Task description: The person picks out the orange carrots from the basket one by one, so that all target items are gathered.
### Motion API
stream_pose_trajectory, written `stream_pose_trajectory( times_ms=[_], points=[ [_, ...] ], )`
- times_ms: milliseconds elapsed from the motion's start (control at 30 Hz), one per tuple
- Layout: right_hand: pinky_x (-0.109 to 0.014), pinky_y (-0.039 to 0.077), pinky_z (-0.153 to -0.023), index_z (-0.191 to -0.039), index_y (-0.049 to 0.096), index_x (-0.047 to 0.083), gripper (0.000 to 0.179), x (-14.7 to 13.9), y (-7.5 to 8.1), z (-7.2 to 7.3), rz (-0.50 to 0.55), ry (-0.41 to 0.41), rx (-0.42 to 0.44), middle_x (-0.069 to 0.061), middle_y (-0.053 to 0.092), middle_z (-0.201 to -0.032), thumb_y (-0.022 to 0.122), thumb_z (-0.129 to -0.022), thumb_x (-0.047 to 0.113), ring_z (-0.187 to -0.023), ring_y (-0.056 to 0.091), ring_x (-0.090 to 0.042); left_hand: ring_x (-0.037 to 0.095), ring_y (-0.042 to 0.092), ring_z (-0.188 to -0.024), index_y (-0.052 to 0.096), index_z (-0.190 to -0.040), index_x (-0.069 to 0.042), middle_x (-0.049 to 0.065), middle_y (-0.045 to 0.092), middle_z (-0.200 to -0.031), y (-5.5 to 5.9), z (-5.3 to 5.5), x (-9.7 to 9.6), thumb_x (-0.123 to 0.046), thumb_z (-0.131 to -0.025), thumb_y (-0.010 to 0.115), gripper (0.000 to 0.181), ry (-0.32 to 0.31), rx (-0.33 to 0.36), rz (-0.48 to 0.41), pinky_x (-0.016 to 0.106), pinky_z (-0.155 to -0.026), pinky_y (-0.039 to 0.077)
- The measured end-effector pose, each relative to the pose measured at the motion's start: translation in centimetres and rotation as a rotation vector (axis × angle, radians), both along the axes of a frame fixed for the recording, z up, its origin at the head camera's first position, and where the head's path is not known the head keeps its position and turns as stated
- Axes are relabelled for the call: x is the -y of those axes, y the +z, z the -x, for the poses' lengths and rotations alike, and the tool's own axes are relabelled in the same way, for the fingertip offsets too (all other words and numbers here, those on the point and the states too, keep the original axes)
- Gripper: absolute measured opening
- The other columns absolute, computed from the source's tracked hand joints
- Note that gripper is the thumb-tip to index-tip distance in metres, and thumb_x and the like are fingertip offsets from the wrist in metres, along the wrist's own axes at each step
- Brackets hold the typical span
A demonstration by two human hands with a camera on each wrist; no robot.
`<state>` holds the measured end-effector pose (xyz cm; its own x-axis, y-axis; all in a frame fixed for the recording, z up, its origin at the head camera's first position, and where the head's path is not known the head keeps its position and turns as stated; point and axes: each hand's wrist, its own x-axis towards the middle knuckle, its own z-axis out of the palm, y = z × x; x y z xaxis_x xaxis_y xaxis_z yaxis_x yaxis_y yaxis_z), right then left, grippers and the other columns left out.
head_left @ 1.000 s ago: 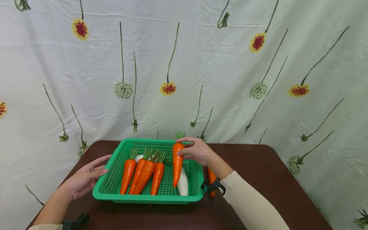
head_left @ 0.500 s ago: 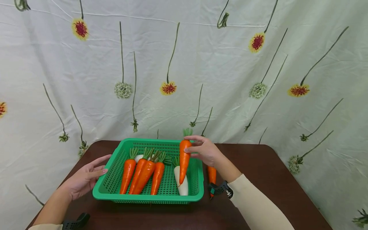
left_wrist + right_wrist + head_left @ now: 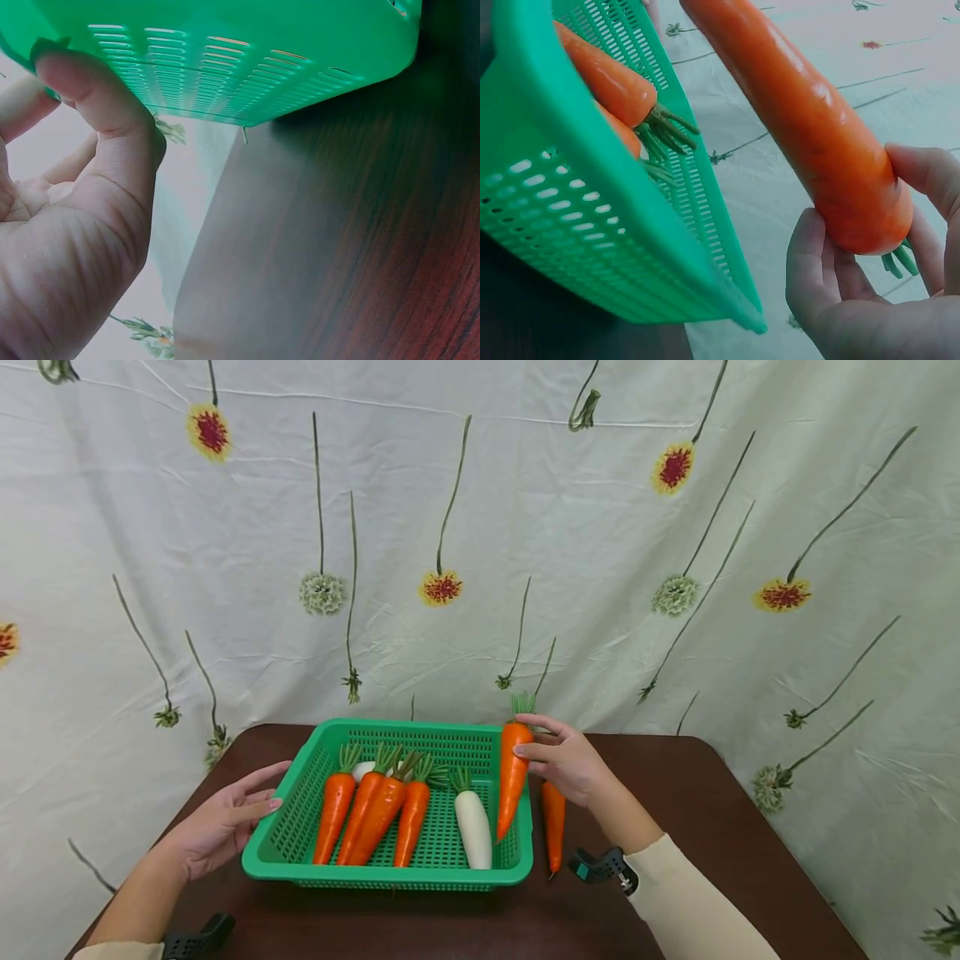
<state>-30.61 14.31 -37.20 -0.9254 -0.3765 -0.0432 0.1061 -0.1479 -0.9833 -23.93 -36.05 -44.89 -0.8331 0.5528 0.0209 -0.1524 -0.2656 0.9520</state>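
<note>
Above the right end of the green plastic basket (image 3: 390, 876), my right hand (image 3: 567, 760) pinches an orange carrot (image 3: 513, 768) near its leafy top, tip pointing down. The right wrist view shows the thumb and fingers around the thick end of this carrot (image 3: 810, 120). My left hand (image 3: 225, 818) touches the left rim of the basket with fairly straight fingers; in the left wrist view its thumb (image 3: 112, 112) meets the rim. Inside the basket lie several carrots (image 3: 381, 818), a white radish (image 3: 472, 831), and another white piece (image 3: 363, 769) partly hidden behind the carrots.
Another carrot (image 3: 553, 827) lies on the dark wooden table (image 3: 675, 827), just right of the basket and partly behind my right hand. A white flower-printed cloth (image 3: 480, 527) hangs behind the table's far edge.
My right hand has carried the carrot rightwards, from over the white radish to the basket's right rim. The radish is now uncovered. The left hand has stayed in place.
</note>
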Motion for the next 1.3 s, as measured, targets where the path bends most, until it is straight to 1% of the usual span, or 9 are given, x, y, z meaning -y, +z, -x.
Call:
stream_pose_trajectory(
  times_ms=[200, 267, 467, 700, 800, 933, 1100, 1233, 1300],
  points=[
    [-0.035, 0.059, -0.085, -0.145, 0.055, 0.012, 0.054, -1.4, -0.6, -0.3, 0.029, -0.012, 0.004, -0.005, 0.061, -0.128, 0.069, -0.095, 0.000, -0.093, 0.063, -0.020, 0.027, 0.070, -0.119, 0.032, -0.155, -0.034, 0.004, 0.068, -0.135, 0.2, -0.1, -0.1, 0.001, -0.110, 0.034, 0.056, -0.004, -0.003, -0.008, 0.048, -0.096, 0.058],
    [-0.037, 0.060, -0.087, -0.146, 0.053, 0.011, 0.054, -1.8, -0.7, -0.4, 0.031, -0.012, 0.000, -0.005, 0.062, -0.127, 0.069, -0.095, 0.001, -0.095, 0.065, -0.020, 0.026, 0.071, -0.118, 0.031, -0.155, -0.033, 0.004, 0.068, -0.135, 0.2, -0.2, -0.1, 0.001, -0.110, 0.034, 0.056, -0.002, -0.002, -0.008, 0.048, -0.096, 0.058],
    [-0.035, 0.061, -0.086, -0.150, 0.047, 0.006, 0.059, -2.7, -1.2, -0.8, 0.055, -0.023, -0.002, -0.001, 0.068, -0.121, 0.067, -0.095, -0.001, -0.095, 0.067, -0.018, 0.026, 0.071, -0.118, 0.030, -0.155, -0.032, 0.004, 0.068, -0.135, 0.2, -0.3, -0.2, 0.000, -0.110, 0.035, 0.055, 0.010, -0.001, 0.003, 0.049, -0.096, 0.058],
    [-0.033, 0.061, -0.084, -0.143, 0.052, 0.008, 0.050, -3.5, -1.8, -1.1, 0.084, -0.045, -0.001, -0.001, 0.069, -0.115, 0.065, -0.096, -0.002, -0.093, 0.067, -0.017, 0.027, 0.071, -0.118, 0.030, -0.155, -0.032, 0.003, 0.068, -0.135, 0.0, -0.3, -0.2, -0.001, -0.110, 0.035, 0.055, 0.022, -0.001, 0.011, 0.049, -0.096, 0.058],
    [-0.032, 0.061, -0.083, -0.146, 0.049, 0.005, 0.053, -3.8, -2.2, -1.1, 0.095, -0.050, 0.002, -0.001, 0.068, -0.113, 0.064, -0.096, -0.004, -0.090, 0.065, -0.016, 0.027, 0.071, -0.118, 0.029, -0.156, -0.032, 0.003, 0.068, -0.135, 0.0, -0.3, -0.2, -0.001, -0.110, 0.035, 0.056, 0.026, -0.002, 0.012, 0.049, -0.096, 0.058],
    [-0.032, 0.062, -0.087, -0.144, 0.052, 0.005, 0.052, -4.2, -2.9, -1.0, 0.099, -0.050, -0.004, -0.002, 0.067, -0.117, 0.064, -0.095, -0.006, -0.095, 0.067, -0.017, 0.026, 0.071, -0.118, 0.027, -0.157, -0.031, 0.002, 0.068, -0.136, 0.0, -0.3, -0.2, -0.001, -0.110, 0.035, 0.056, 0.031, 0.000, 0.015, 0.049, -0.096, 0.058],
    [-0.034, 0.062, -0.090, -0.138, 0.059, 0.011, 0.045, -4.7, -3.5, -1.0, 0.103, -0.039, -0.021, -0.003, 0.067, -0.122, 0.065, -0.096, -0.004, -0.104, 0.068, -0.020, 0.025, 0.071, -0.118, 0.023, -0.159, -0.030, 0.001, 0.068, -0.136, 0.0, -0.3, -0.2, -0.001, -0.110, 0.035, 0.058, 0.035, 0.000, 0.020, 0.048, -0.096, 0.058],
    [-0.035, 0.063, -0.089, -0.134, 0.063, 0.014, 0.042, -5.0, -4.0, -0.8, 0.110, -0.045, -0.039, -0.003, 0.067, -0.123, 0.064, -0.096, -0.005, -0.105, 0.069, -0.021, 0.026, 0.071, -0.117, 0.022, -0.159, -0.029, 0.002, 0.068, -0.135, 0.0, -0.3, -0.2, -0.001, -0.110, 0.035, 0.057, 0.036, 0.003, 0.019, 0.048, -0.096, 0.059],
    [-0.035, 0.063, -0.088, -0.136, 0.062, 0.012, 0.043, -5.3, -4.3, -0.7, 0.110, -0.050, -0.049, -0.003, 0.067, -0.122, 0.064, -0.096, -0.005, -0.105, 0.069, -0.021, 0.026, 0.071, -0.117, 0.023, -0.159, -0.028, 0.003, 0.068, -0.135, 0.0, -0.2, -0.2, -0.001, -0.110, 0.035, 0.057, 0.039, 0.004, 0.018, 0.049, -0.095, 0.058]
  ],
)
